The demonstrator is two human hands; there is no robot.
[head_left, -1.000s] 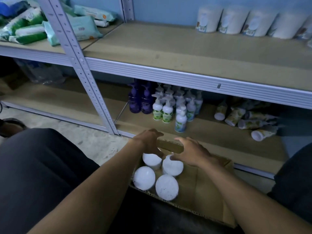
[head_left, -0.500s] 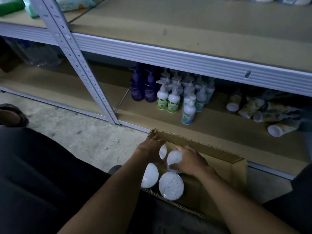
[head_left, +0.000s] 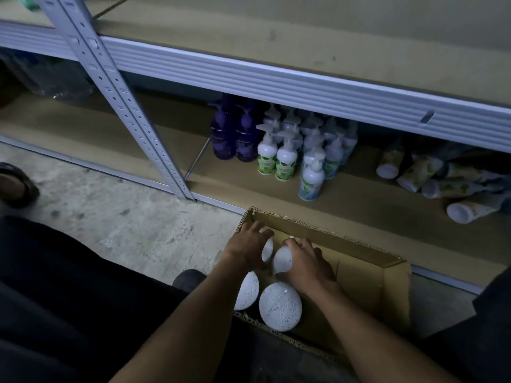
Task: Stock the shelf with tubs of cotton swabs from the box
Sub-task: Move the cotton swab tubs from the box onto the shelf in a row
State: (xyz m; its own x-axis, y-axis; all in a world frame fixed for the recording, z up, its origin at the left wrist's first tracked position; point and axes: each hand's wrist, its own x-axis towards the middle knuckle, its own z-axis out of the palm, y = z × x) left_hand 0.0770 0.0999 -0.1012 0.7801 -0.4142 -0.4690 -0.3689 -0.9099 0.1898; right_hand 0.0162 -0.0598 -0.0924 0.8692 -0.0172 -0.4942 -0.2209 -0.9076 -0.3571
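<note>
An open cardboard box [head_left: 387, 288] stands on the floor in front of me. Several round tubs of cotton swabs with white tops sit in its left half. My left hand [head_left: 247, 246] is curled over the far left tub [head_left: 267, 250]. My right hand [head_left: 309, 262] wraps the far right tub [head_left: 282, 259]. Two more tubs stand nearer me, one [head_left: 279, 306] in full view, the other [head_left: 247, 291] partly hidden by my left forearm. The shelf [head_left: 345, 42] above is a bare brown board with a grey metal front rail.
On the bottom shelf board [head_left: 359, 205] stand purple pump bottles [head_left: 235, 136] and white pump bottles [head_left: 293, 153], with tubes [head_left: 425, 178] lying at the right. A grey upright post [head_left: 116, 95] rises at the left. Concrete floor [head_left: 124, 217] lies left of the box.
The camera has tilted down and closer to the box. Both hands have sunk deeper into it and closed around the two far tubs.
</note>
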